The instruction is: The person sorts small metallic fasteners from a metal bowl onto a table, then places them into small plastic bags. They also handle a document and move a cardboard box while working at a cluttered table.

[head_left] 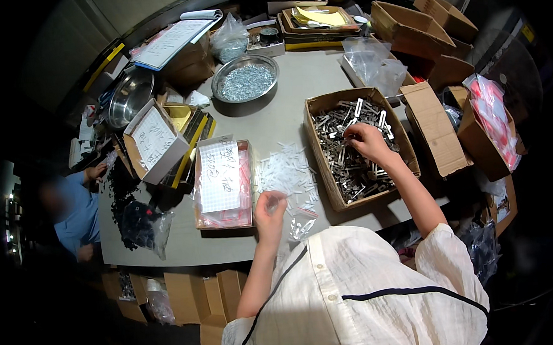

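The right hand [366, 139] reaches into the cardboard box of metal brackets [350, 163], fingers pinched, seemingly on one; the left hand [269, 210] pinches a small clear bag [276, 204] beside the bag pile [287, 172] on the desk [286, 104].

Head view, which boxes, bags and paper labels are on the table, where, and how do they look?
Brown open carton of metal parts, under the right hand.
Shallow box of red-striped bags, white handwritten sheet on top, centre.
White-labelled box, left.
Clear small bag, by the left hand.
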Action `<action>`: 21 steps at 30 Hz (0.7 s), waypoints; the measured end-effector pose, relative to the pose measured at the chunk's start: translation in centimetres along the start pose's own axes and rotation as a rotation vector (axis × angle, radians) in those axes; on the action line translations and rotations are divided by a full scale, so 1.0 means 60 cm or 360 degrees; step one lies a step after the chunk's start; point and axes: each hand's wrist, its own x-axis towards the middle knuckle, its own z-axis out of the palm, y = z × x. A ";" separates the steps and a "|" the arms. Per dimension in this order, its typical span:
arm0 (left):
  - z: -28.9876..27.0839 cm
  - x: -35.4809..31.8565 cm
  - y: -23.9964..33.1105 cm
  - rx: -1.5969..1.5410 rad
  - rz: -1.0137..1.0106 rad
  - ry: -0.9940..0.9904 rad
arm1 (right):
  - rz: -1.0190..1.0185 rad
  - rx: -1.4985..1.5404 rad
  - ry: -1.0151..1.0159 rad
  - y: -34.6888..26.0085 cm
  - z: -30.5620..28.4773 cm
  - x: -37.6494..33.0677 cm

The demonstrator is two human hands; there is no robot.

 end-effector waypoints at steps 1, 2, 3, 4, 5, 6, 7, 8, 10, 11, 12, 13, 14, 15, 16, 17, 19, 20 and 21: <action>-0.001 -0.001 0.000 -0.0001 0.0007 0.0016 | -0.0067 -0.0114 0.0072 -0.003 0.001 0.002; -0.002 -0.003 0.000 -0.0002 0.0015 0.0032 | -0.0134 -0.0228 0.0144 -0.006 0.002 0.000; -0.003 -0.004 0.000 -0.0003 0.0019 0.0050 | -0.0200 -0.0340 0.0214 -0.012 0.004 -0.002; -0.005 -0.004 0.001 -0.0002 0.0028 0.0050 | -0.0351 -0.0473 0.0194 -0.016 0.005 -0.003; -0.006 -0.004 0.004 -0.0001 0.0037 0.0051 | -0.0502 -0.0605 0.0175 -0.021 0.006 -0.003; -0.006 -0.004 0.005 -0.0002 0.0045 0.0049 | -0.0652 -0.0739 0.0154 -0.027 0.006 -0.006; -0.006 -0.005 0.004 0.0011 0.0042 0.0047 | -0.0762 -0.0931 0.0045 -0.034 0.008 -0.010; -0.006 -0.006 0.004 0.0024 0.0039 0.0044 | -0.0786 -0.0975 -0.0089 -0.043 0.010 -0.020; -0.003 -0.006 0.005 0.0052 0.0042 0.0038 | -0.0765 -0.1026 -0.0292 -0.053 0.018 -0.036; -0.002 -0.007 0.006 0.0070 0.0045 0.0039 | -0.0755 -0.0899 -0.0317 -0.047 0.023 -0.039; 0.000 -0.008 0.008 0.0086 0.0049 0.0039 | -0.0742 -0.0774 -0.0341 -0.040 0.028 -0.041; 0.001 -0.009 0.008 0.0060 0.0026 0.0030 | -0.0727 -0.0649 -0.0365 -0.033 0.030 -0.044; 0.002 -0.009 0.008 0.0033 0.0004 0.0020 | -0.0612 -0.0546 -0.0392 -0.022 0.026 -0.042; 0.001 -0.010 0.008 0.0010 -0.0017 0.0019 | -0.0505 -0.0440 -0.0420 -0.018 0.019 -0.031; 0.000 -0.010 0.006 0.0006 -0.0009 0.0026 | -0.0398 -0.0333 -0.0447 -0.015 0.015 -0.023; -0.001 -0.009 0.003 0.0002 -0.0001 0.0033 | -0.0509 -0.0293 -0.0105 -0.014 0.012 -0.021; -0.001 -0.009 0.000 -0.0004 0.0011 0.0036 | -0.0269 -0.0437 -0.0074 0.002 0.001 0.000; -0.001 -0.007 0.000 -0.0005 0.0016 0.0035 | -0.0259 -0.0486 0.0040 0.014 0.005 0.008; -0.001 -0.004 0.002 -0.0006 0.0024 0.0034 | -0.0252 -0.0528 -0.0019 0.020 0.007 0.017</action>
